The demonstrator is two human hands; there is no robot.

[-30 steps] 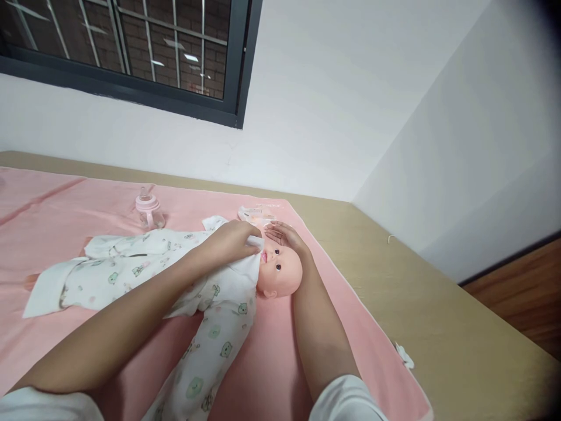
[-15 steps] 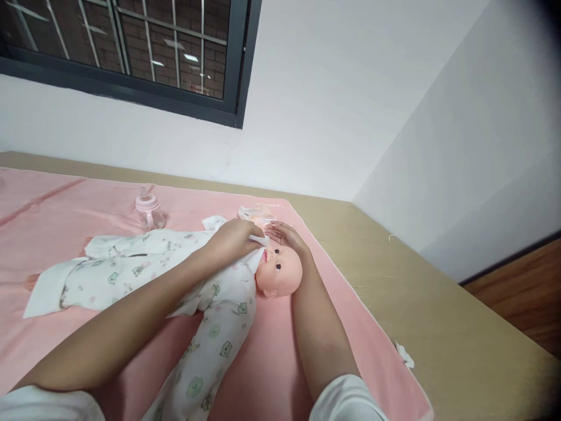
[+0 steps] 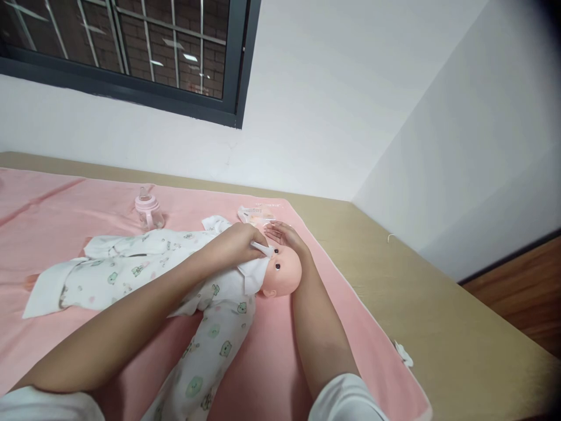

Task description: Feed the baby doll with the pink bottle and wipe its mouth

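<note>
A baby doll [image 3: 287, 275] in a white romper with green prints [image 3: 131, 269] lies on a pink blanket [image 3: 272, 356], head to the right. My left hand [image 3: 239, 241] pinches a small white cloth [image 3: 255, 270] and presses it over the doll's mouth and cheek. My right hand [image 3: 284, 235] lies with fingers stretched flat on the top of the doll's head.
A pink baby bottle [image 3: 149, 210] stands behind the doll. A packet of wipes [image 3: 256, 214] and a crumpled white cloth [image 3: 214, 223] lie near the doll's head. A small white scrap [image 3: 404, 354] sits at the blanket's right edge on the tan mattress [image 3: 438, 304]. Walls and a window rise behind.
My left hand has slid the white cloth rightward from the doll's chin up over its mouth and cheek. My right hand has stayed on the head.
</note>
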